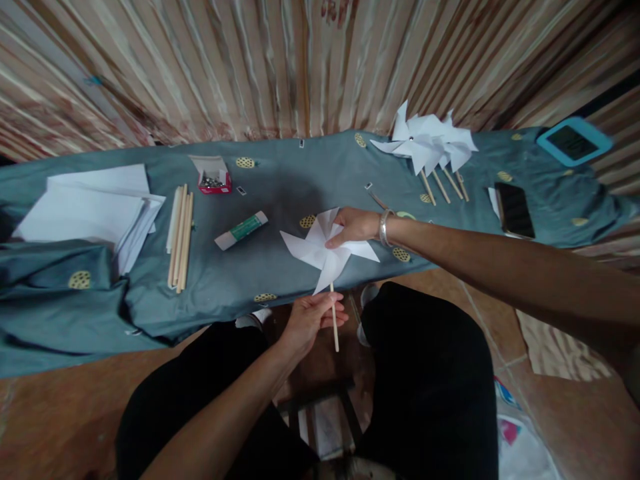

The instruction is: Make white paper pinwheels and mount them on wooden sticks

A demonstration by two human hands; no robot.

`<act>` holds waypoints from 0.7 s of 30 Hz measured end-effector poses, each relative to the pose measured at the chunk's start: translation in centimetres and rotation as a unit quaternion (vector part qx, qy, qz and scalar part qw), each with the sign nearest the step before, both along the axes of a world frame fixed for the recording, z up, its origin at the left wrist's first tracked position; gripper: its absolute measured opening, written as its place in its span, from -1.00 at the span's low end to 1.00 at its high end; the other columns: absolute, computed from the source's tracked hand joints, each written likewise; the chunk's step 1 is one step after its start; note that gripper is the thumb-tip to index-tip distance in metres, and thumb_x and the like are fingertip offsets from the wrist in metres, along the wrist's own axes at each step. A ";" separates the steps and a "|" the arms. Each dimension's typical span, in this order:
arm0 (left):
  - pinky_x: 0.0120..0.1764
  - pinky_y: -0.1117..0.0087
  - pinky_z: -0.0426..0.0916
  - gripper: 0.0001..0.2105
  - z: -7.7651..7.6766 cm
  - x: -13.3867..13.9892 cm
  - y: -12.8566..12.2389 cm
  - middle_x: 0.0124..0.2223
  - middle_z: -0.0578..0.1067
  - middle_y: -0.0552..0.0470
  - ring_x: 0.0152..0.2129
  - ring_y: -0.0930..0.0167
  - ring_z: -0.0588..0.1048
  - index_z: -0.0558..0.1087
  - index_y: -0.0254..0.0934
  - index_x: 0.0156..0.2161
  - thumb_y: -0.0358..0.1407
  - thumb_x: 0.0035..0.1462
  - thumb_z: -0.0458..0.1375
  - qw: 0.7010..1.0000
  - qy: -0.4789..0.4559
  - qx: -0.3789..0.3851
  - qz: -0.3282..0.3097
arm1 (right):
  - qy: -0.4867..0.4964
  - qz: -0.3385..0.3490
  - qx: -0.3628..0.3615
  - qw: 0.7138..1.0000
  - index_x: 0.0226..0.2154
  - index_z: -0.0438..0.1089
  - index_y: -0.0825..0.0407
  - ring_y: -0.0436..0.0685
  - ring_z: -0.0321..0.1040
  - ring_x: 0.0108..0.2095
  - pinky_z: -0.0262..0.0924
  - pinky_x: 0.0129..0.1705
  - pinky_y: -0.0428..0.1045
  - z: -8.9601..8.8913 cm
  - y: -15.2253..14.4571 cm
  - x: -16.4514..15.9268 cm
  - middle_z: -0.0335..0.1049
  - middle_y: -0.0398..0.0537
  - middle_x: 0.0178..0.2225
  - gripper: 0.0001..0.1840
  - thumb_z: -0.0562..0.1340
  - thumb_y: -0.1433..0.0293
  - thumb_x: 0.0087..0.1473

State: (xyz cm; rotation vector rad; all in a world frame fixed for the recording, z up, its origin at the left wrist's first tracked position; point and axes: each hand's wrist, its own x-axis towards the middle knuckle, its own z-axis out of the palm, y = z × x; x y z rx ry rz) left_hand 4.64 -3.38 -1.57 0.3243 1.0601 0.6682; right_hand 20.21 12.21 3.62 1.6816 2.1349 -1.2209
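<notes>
The left hand (311,316) pinched a stick (335,333), fingers half-curled, while the right hand (357,225) clasped the paper pinwheel (329,261) at centre frame, apparently to steady it

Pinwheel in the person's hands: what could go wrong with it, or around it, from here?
The right hand has its thumb on the pinwheel, so pressing too hard might crease the thin-looking paper.

The left hand holds the stick out past the cloth's near edge; if the grip slipped, it could drop to the floor.

The red box stands open, so a knock might spill its small metal pieces.
</notes>
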 end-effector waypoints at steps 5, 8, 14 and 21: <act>-0.53 0.51 0.44 -0.75 -0.3 0.0 0.0 -0.54 0.53 0.01 -0.65 0.46 0.53 0.56 -0.44 -0.40 -0.23 -0.10 0.39 1.000 -0.005 0.012 -0.008 | -0.035 0.016 0.010 0.999 -0.35 0.55 0.14 0.12 0.41 -0.33 0.21 -0.33 -0.06 0.6 -0.2 -0.4 0.53 -0.02 -0.34 -0.71 0.36 0.24 -0.06; -0.53 0.50 0.44 -0.65 -0.3 0.1 0.1 -0.55 0.53 0.02 -0.65 0.45 0.53 0.56 -0.43 -0.43 -0.15 -0.23 0.44 1.000 -0.011 0.008 -0.008 | -0.046 0.030 0.009 0.998 -0.32 0.55 0.15 0.11 0.40 -0.34 0.19 -0.36 -0.07 0.9 -0.2 -0.5 0.52 -0.01 -0.34 -0.69 0.35 0.24 -0.05; -0.53 0.49 0.45 -0.49 0.0 0.2 0.2 -0.56 0.53 0.02 -0.65 0.44 0.53 0.56 -0.44 -0.45 -0.03 -0.46 0.47 1.000 -0.016 -0.003 -0.009 | -0.071 0.044 0.013 0.996 -0.38 0.54 0.14 0.07 0.36 -0.41 0.13 -0.46 -0.08 1.1 -0.1 -0.6 0.47 -0.04 -0.44 -0.68 0.33 0.19 -0.04; -0.52 0.47 0.44 -0.51 0.2 0.1 0.1 -0.56 0.53 0.02 -0.65 0.43 0.53 0.56 -0.43 -0.46 -0.03 -0.44 0.47 1.000 -0.024 -0.010 -0.010 | -0.067 0.051 0.010 0.996 -0.39 0.53 0.13 0.04 0.33 -0.45 0.08 -0.48 -0.09 1.0 0.0 -0.7 0.44 -0.09 -0.48 -0.71 0.32 0.21 -0.04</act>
